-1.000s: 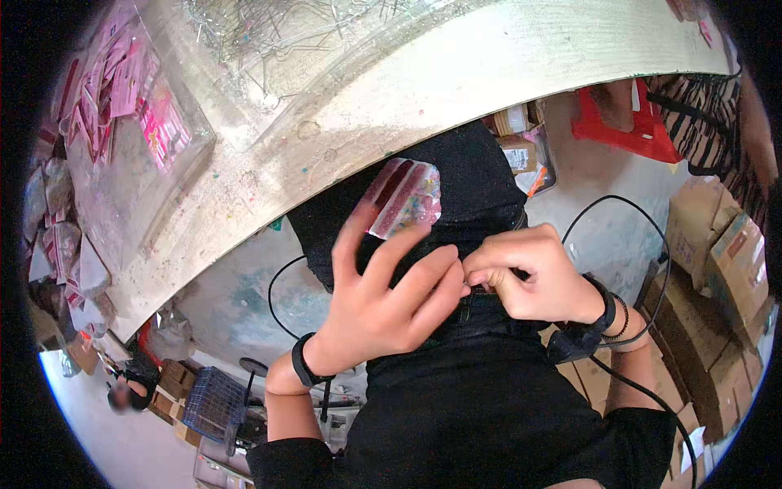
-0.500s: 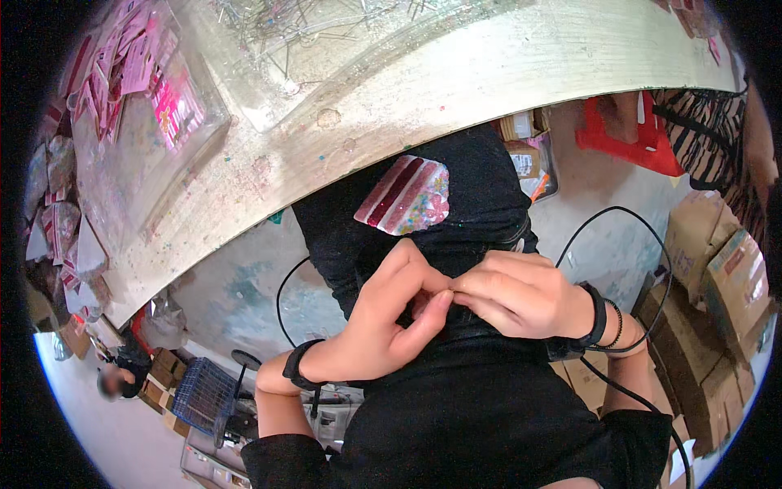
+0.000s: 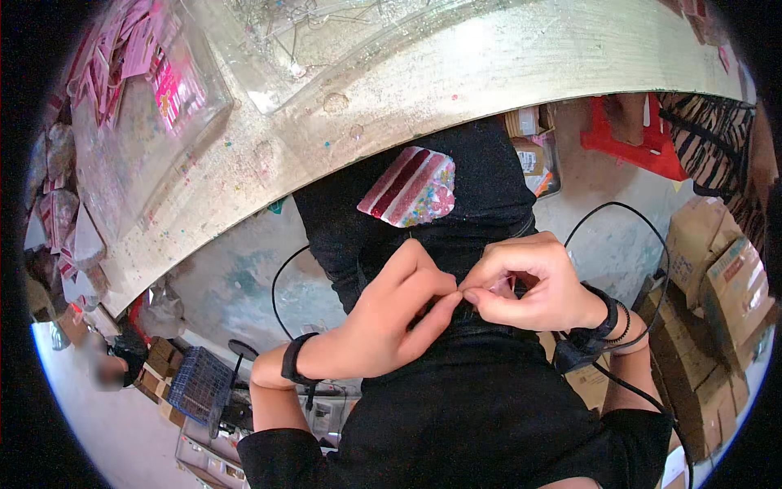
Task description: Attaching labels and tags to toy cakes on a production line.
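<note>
Above my lap, my left hand (image 3: 399, 310) and my right hand (image 3: 542, 285) meet at the fingertips. The left thumb and forefinger are pinched together. My right hand pinches too, its thumb and forefinger curved into a ring. Whatever lies between the fingertips is too small to make out. Just beyond the hands, a glittery piece shaped like a cake slice (image 3: 407, 189) rests flat on my black trousers. It has white, pink and dark red stripes and a speckled, colourful side; neither hand touches it.
A worktable (image 3: 391, 110) with a curved front edge spans the far side. On it are a clear tray (image 3: 265, 102) of thin wire pieces and pink cards (image 3: 134, 53). Cardboard boxes (image 3: 692, 359) stand right; a black cable (image 3: 668, 253) loops near my right arm. A blue basket (image 3: 198, 381) stands left.
My right hand has turned, and its thumb and forefinger now form an open ring. Both hands still meet at the fingertips. The striped piece stays on my lap.
</note>
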Demonstrator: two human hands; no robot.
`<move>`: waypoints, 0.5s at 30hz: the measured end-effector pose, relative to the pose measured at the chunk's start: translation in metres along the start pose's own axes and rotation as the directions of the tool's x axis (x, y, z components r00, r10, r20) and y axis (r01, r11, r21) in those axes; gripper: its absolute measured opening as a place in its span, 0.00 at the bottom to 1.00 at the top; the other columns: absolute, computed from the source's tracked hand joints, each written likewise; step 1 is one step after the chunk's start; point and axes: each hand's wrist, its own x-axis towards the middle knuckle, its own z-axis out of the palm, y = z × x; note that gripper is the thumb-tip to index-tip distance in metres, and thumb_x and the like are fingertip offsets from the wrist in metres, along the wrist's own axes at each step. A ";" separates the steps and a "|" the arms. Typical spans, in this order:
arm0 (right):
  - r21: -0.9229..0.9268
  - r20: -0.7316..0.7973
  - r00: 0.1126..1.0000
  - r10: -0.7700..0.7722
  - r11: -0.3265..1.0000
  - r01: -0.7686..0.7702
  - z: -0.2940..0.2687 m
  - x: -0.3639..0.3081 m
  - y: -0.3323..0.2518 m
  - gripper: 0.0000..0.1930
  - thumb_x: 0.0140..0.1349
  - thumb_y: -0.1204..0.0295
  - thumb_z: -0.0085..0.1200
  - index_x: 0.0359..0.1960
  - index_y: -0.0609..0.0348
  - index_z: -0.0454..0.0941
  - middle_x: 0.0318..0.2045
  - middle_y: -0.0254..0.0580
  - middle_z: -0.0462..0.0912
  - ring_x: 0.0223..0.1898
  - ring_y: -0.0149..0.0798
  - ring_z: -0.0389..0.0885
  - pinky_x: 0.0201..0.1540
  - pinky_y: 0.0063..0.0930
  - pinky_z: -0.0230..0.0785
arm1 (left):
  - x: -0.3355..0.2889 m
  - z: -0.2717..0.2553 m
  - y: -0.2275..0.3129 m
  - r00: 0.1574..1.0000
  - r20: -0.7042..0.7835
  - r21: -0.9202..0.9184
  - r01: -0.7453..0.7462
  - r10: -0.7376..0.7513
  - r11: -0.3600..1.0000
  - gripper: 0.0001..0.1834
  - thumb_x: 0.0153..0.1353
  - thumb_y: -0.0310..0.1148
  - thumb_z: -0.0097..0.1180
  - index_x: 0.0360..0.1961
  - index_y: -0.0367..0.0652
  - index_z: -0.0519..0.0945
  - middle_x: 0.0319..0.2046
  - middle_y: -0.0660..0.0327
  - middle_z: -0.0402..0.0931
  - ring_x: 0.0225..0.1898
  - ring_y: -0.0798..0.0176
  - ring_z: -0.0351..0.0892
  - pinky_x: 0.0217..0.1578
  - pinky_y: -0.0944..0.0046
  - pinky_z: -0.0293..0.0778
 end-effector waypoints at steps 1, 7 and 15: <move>-0.047 0.006 1.000 -0.028 0.999 0.028 0.000 0.000 0.000 0.03 0.52 0.79 0.62 0.27 0.60 0.80 0.17 0.31 0.76 0.16 0.20 0.70 0.19 0.18 0.60 | 0.001 -0.003 0.002 0.992 0.067 -0.076 0.111 -0.106 0.991 0.04 0.59 0.23 0.57 0.35 0.38 0.75 0.29 0.60 0.67 0.30 0.65 0.71 0.29 0.69 0.66; -0.196 0.037 0.972 -0.233 0.952 0.236 0.000 0.003 0.003 0.06 0.48 0.81 0.61 0.25 0.60 0.75 0.16 0.34 0.71 0.15 0.28 0.69 0.17 0.22 0.58 | 0.003 -0.006 -0.001 0.847 0.300 -0.506 0.531 -0.439 0.679 0.04 0.63 0.24 0.56 0.33 0.35 0.74 0.30 0.66 0.66 0.28 0.78 0.69 0.29 0.76 0.67; -0.291 0.070 0.963 -0.262 0.918 0.271 0.005 0.007 0.004 0.10 0.43 0.83 0.61 0.22 0.59 0.70 0.16 0.36 0.68 0.16 0.36 0.69 0.18 0.28 0.60 | 0.004 -0.001 0.001 0.953 0.073 -0.146 0.302 -0.294 0.942 0.07 0.51 0.24 0.61 0.27 0.40 0.74 0.27 0.63 0.66 0.22 0.73 0.67 0.21 0.72 0.64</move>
